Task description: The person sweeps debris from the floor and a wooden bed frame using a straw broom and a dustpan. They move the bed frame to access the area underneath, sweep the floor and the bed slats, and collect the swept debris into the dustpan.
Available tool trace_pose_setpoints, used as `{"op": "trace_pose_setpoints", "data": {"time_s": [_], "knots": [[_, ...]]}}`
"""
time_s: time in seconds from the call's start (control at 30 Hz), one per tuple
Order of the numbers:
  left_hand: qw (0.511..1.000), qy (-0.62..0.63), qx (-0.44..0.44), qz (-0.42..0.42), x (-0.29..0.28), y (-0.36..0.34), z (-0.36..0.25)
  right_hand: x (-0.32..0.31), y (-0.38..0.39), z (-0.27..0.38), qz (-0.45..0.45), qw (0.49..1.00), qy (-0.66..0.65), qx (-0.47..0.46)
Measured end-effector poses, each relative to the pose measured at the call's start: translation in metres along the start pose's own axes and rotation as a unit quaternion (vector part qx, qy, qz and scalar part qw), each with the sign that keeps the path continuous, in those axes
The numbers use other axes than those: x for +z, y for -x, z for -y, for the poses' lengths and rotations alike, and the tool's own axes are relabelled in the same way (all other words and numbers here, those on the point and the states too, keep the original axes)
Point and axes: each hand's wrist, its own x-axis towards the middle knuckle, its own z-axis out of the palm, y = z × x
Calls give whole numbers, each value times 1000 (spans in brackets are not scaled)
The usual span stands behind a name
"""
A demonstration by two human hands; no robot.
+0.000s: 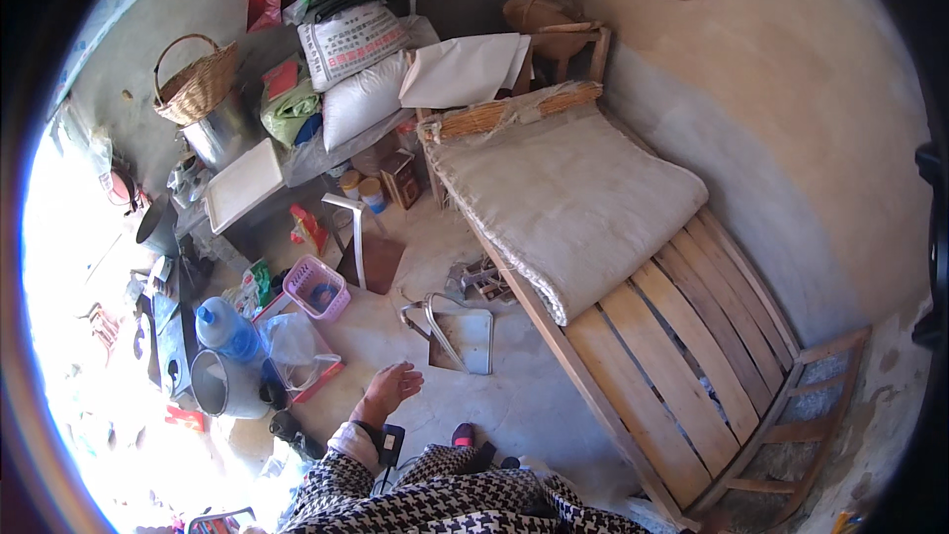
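Observation:
My left hand (390,391) reaches out over the floor with its fingers stretched and nothing in it. A dark box-shaped device (391,445) sits at that wrist, below a rolled pale cuff and a black-and-white checked sleeve (331,485). Closest ahead of the hand is a metal-framed folding stool (460,336), lying on the floor and apart from the fingers. To the hand's left, a clear plastic bag (292,339) rests on a red-edged box. My right hand does not show.
A wooden bed frame (682,336) with bare slats and a folded pale mattress (583,203) fills the right. Leftward stand a grey bucket (213,386), a blue water jug (225,328) and a pink basket (316,287). White sacks (361,104) lie piled at the back.

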Motion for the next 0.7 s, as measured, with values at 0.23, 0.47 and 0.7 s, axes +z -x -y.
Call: {"op": "trace_pose_setpoints", "data": {"time_s": [0.23,0.47,0.7], "knots": [[994,72,79,30,-26,24,-24,68,-68,-35,208,975,32,66],[976,135,145,-90,-88,106,-34,238,-62,18,456,883,49,104],[940,278,171,-98,-182,122,-69,400,118,149,589,795,118,-85]]}}
